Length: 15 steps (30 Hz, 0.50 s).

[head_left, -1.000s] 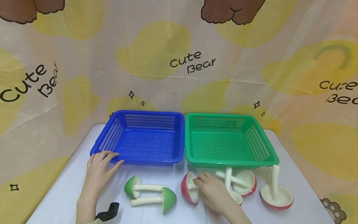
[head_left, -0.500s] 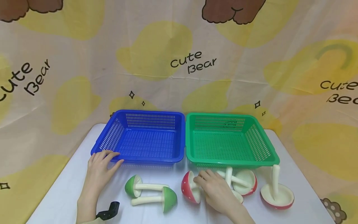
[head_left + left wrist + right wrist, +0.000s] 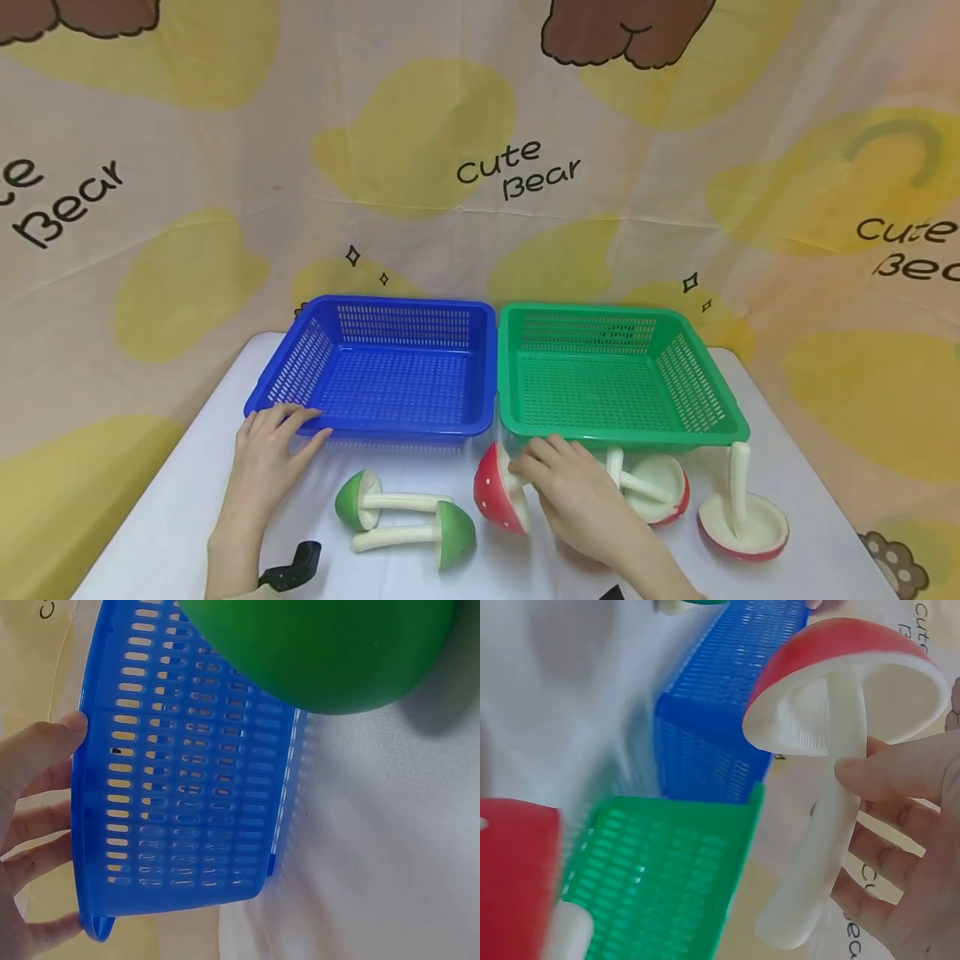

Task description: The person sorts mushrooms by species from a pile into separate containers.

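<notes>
My right hand pinches the white stem of a red toy mushroom between thumb and fingers, its spotted cap facing left. In the right wrist view the stem of this mushroom runs down past the fingertips, the hollow underside of the cap showing. My left hand holds the near left rim of the blue basket, fingers over the edge and thumb at the outside; the left wrist view shows this hand along the rim. Two green toy mushrooms lie on the table in front of the blue basket.
A green basket stands against the blue one's right side. More red mushrooms lie before it: one partly behind my right hand, another farther right with its stem up. A patterned cloth hangs behind the white table.
My right hand has raised the red mushroom slightly off its earlier spot, up and to the left, with its cap tilting. The left hand stays at the blue basket's rim.
</notes>
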### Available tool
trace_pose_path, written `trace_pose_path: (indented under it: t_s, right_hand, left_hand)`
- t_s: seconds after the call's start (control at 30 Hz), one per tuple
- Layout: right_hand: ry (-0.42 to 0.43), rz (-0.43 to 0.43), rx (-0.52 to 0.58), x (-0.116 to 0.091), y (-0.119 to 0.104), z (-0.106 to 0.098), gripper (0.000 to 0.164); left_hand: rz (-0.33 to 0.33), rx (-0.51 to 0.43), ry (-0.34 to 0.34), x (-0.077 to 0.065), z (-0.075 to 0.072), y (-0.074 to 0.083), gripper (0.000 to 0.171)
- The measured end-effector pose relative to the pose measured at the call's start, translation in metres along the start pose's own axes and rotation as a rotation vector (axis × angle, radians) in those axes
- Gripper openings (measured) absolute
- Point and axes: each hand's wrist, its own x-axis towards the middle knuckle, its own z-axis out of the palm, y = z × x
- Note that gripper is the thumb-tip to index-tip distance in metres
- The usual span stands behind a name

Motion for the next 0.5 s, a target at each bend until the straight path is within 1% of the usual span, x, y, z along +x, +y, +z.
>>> trace_pose_path:
  t_s: [0.17,0.3,0.5]
  right_hand:
    - [0.020,-0.015,0.054,0.014,0.001,-0.005,0.034]
    - [0.020,-0.015,0.103,0.028,0.003,-0.008,0.031]
    - [0.024,-0.023,0.118,0.052,0.002,-0.009,0.030]
  left_hand:
    - [0.004,0.006,0.011,0.000,0.000,0.000,0.031]
    - [0.010,0.008,0.018,0.001,0.001,-0.001,0.031]
    - [0.007,0.014,0.010,0.001,0.001,0.000,0.030]
